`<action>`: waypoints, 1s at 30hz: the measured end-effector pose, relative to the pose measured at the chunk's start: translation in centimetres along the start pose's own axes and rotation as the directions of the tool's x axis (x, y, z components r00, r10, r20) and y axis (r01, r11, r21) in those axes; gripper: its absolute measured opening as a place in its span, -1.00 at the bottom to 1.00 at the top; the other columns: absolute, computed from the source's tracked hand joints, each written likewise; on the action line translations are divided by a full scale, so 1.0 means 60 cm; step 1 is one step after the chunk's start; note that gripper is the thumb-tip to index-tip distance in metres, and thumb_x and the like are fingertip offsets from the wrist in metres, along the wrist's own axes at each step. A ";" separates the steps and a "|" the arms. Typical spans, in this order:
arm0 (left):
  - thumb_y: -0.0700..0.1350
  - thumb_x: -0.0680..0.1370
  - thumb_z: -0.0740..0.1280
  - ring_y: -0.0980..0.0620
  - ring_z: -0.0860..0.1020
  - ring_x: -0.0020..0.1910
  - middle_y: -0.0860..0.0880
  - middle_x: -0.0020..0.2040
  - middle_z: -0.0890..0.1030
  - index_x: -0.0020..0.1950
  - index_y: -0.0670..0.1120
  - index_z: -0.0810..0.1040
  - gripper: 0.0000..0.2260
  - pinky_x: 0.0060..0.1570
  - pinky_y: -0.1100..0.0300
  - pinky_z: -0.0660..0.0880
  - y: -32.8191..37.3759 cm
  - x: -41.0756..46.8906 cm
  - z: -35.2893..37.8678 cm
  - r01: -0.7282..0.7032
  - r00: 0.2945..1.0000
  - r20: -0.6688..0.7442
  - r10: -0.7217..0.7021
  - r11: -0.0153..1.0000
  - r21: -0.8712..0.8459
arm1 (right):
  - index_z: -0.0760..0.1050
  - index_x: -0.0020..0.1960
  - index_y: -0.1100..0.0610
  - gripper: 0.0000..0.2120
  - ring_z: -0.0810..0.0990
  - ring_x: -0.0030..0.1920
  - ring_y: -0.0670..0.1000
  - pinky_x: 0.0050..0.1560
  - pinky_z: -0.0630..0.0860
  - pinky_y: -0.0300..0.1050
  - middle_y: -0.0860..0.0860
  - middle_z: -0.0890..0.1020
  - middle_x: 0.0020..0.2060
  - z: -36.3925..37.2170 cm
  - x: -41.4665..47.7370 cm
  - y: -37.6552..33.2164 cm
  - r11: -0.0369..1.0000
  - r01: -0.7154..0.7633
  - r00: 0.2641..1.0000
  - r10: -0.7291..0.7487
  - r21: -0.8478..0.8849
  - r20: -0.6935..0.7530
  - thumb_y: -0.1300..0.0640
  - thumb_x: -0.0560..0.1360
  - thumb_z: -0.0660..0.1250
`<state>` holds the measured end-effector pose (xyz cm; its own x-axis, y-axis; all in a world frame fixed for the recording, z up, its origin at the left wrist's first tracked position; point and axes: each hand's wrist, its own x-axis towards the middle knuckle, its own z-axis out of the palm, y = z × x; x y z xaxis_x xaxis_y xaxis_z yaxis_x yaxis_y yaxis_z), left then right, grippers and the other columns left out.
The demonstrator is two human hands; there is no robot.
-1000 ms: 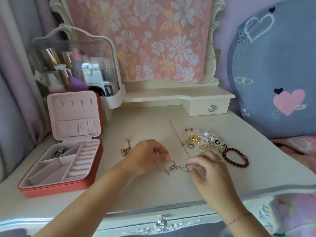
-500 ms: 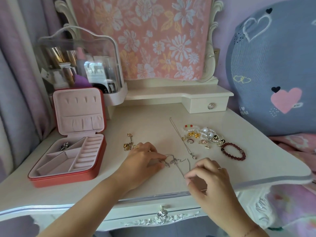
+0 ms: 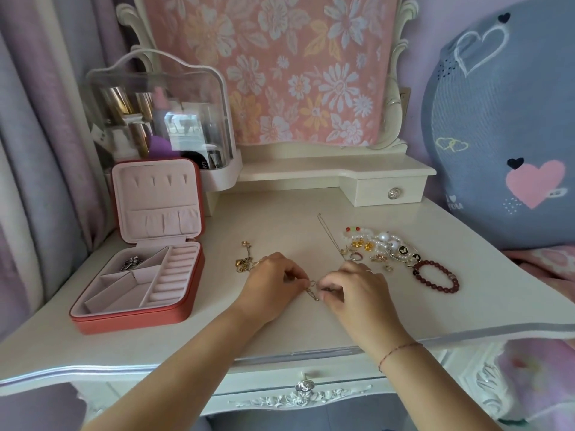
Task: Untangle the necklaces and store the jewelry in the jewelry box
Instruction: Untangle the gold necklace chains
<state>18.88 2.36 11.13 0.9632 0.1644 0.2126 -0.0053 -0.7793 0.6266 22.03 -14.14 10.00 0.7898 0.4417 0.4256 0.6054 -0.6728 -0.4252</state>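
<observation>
Head view, looking down on a cream dressing table (image 3: pixel 280 331). Left hand (image 3: pixel 270 283) and right hand (image 3: pixel 354 289) drawn close together at the middle of the tabletop, fingertips nearly meeting, both pinched on a small knot of thin silver necklace chain (image 3: pixel 312 290) that shows in the gap between them. A further thin chain strand (image 3: pixel 326 231) lying straight on the table beyond, running away from the right hand towards the back. Just left of the left hand, a small gold chain (image 3: pixel 244 259) in a heap. Right of the right hand, a cluster of pearl and gold pieces (image 3: pixel 382 244), with a dark red bead bracelet (image 3: pixel 435 276) beside it, flat on the surface. Far left, well apart from both hands, a red jewelry box (image 3: pixel 133 318) open, lid upright, pale pink lining, a silvery item (image 3: pixel 132 262) in its back left compartment, other compartments bare. Behind the box, a clear cosmetics case (image 3: pixel 158 113). Thin red string bracelet (image 3: pixel 399 349) on the right wrist.
</observation>
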 end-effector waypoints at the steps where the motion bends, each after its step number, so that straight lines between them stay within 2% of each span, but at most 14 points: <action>1: -0.08 0.51 0.42 0.09 0.43 -0.11 0.08 -0.11 0.50 -0.17 0.06 0.63 -0.93 -0.12 0.27 0.31 0.001 0.001 0.000 -0.002 1.000 0.006 0.002 1.000 0.005 | 0.63 -0.23 -0.05 -0.92 0.54 -0.14 -0.01 -0.10 0.28 -0.09 -0.13 0.53 -0.26 0.001 -0.001 0.000 1.000 0.006 1.000 -0.005 0.008 -0.013 0.12 0.40 0.47; 3: -0.09 0.52 0.40 0.06 0.45 -0.06 0.05 -0.08 0.51 -0.14 0.02 0.65 -0.95 -0.06 0.22 0.36 0.000 0.004 0.000 -0.013 1.000 0.018 0.013 1.000 0.024 | 0.60 -0.29 -0.02 -0.86 0.55 -0.19 0.01 -0.13 0.31 -0.07 -0.13 0.53 -0.29 0.004 -0.003 0.000 1.000 0.010 1.000 -0.009 0.019 -0.024 0.18 0.36 0.50; 6: -0.11 0.54 0.37 0.02 0.46 0.03 0.00 -0.02 0.53 -0.08 -0.05 0.65 -0.93 0.05 0.17 0.40 0.000 0.006 0.001 -0.020 0.999 0.028 0.018 0.997 0.075 | 0.59 -0.26 0.02 -0.86 0.56 -0.23 0.01 -0.15 0.33 -0.07 -0.14 0.53 -0.31 0.003 -0.007 -0.002 0.999 0.020 0.998 -0.018 0.034 -0.053 0.19 0.33 0.53; 10: -0.11 0.59 0.31 0.06 0.45 -0.05 0.00 -0.03 0.52 -0.05 -0.05 0.59 -0.93 -0.10 0.36 0.32 -0.005 0.002 -0.002 -0.030 1.000 0.008 0.030 0.999 -0.030 | 0.63 -0.18 0.06 -0.84 0.57 -0.27 -0.01 -0.13 0.50 -0.03 -0.12 0.59 -0.30 -0.003 -0.014 0.005 0.998 0.009 0.998 -0.005 0.068 -0.065 0.25 0.32 0.54; 12: -0.05 0.56 0.36 0.09 0.45 -0.07 0.02 -0.03 0.51 -0.01 -0.01 0.61 -0.93 -0.08 0.36 0.33 -0.008 -0.001 -0.006 -0.055 0.998 0.040 0.057 0.997 -0.046 | 0.64 -0.19 0.06 -0.84 0.58 -0.27 -0.01 -0.12 0.55 0.02 -0.10 0.60 -0.30 -0.004 -0.016 0.007 0.996 0.018 0.999 -0.014 0.090 -0.051 0.30 0.35 0.49; 15: -0.05 0.49 0.44 0.10 0.45 -0.06 0.02 -0.03 0.51 -0.08 0.05 0.62 -0.96 -0.05 0.29 0.37 -0.006 -0.001 -0.007 -0.070 0.995 0.065 0.070 0.998 -0.005 | 0.66 -0.17 0.07 -0.85 0.60 -0.22 0.04 -0.07 0.54 0.05 -0.05 0.62 -0.24 -0.003 -0.016 0.006 0.996 0.035 0.999 -0.033 0.085 -0.027 0.31 0.38 0.45; 18: -0.10 0.50 0.44 0.07 0.49 -0.07 0.01 -0.03 0.53 -0.18 0.04 0.58 -0.91 -0.06 0.30 0.39 -0.004 0.001 -0.010 -0.036 0.998 0.050 0.037 0.999 -0.007 | 0.66 -0.13 0.07 -0.90 0.60 -0.14 0.04 0.01 0.50 0.00 -0.04 0.62 -0.19 -0.006 -0.016 0.003 0.998 0.013 1.000 -0.014 0.063 0.012 0.24 0.43 0.43; 23: -0.13 0.54 0.38 0.08 0.43 -0.06 0.03 -0.04 0.49 -0.15 0.00 0.55 -0.92 0.00 0.26 0.36 -0.010 0.000 -0.006 -0.077 0.996 0.055 0.076 0.997 0.019 | 0.62 -0.11 0.07 -0.94 0.55 -0.09 0.01 -0.02 0.33 -0.08 -0.07 0.59 -0.17 -0.014 -0.015 -0.003 0.999 0.038 0.999 -0.039 0.010 0.037 0.20 0.48 0.38; 26: -0.15 0.57 0.34 0.08 0.45 -0.09 0.04 -0.07 0.50 -0.13 0.00 0.52 -0.91 -0.06 0.30 0.36 -0.010 -0.003 -0.005 -0.091 0.994 0.056 0.091 0.996 -0.010 | 0.54 -0.09 0.07 -0.93 0.53 -0.08 0.03 -0.05 0.29 -0.07 -0.07 0.55 -0.15 -0.011 -0.021 -0.001 0.998 0.048 0.998 -0.047 -0.029 0.050 0.23 0.50 0.34; 28: -0.16 0.58 0.31 0.04 0.49 -0.11 0.01 -0.08 0.56 -0.10 -0.05 0.54 -0.93 -0.11 0.30 0.38 -0.009 -0.005 -0.008 -0.067 0.997 0.033 0.070 0.995 -0.073 | 0.51 -0.13 0.08 -0.87 0.54 -0.13 0.03 -0.06 0.36 -0.05 -0.08 0.53 -0.17 -0.010 -0.026 0.002 0.997 0.074 0.996 -0.075 0.014 0.039 0.29 0.47 0.36; 30: -0.17 0.60 0.29 0.06 0.54 -0.16 -0.01 -0.13 0.62 -0.07 -0.10 0.56 -0.92 -0.14 0.33 0.40 -0.010 -0.005 -0.013 -0.027 1.000 -0.003 0.027 0.987 -0.159 | 0.48 -0.13 0.06 -0.84 0.50 -0.17 -0.11 -0.08 0.40 -0.20 -0.10 0.51 -0.16 -0.019 -0.030 0.001 0.986 0.061 0.998 -0.063 0.158 0.007 0.31 0.48 0.35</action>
<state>18.41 3.25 11.25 0.9618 0.1451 0.2319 -0.0743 -0.6773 0.7320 20.51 -15.63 10.09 0.7506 0.4872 0.4463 0.6606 -0.5424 -0.5191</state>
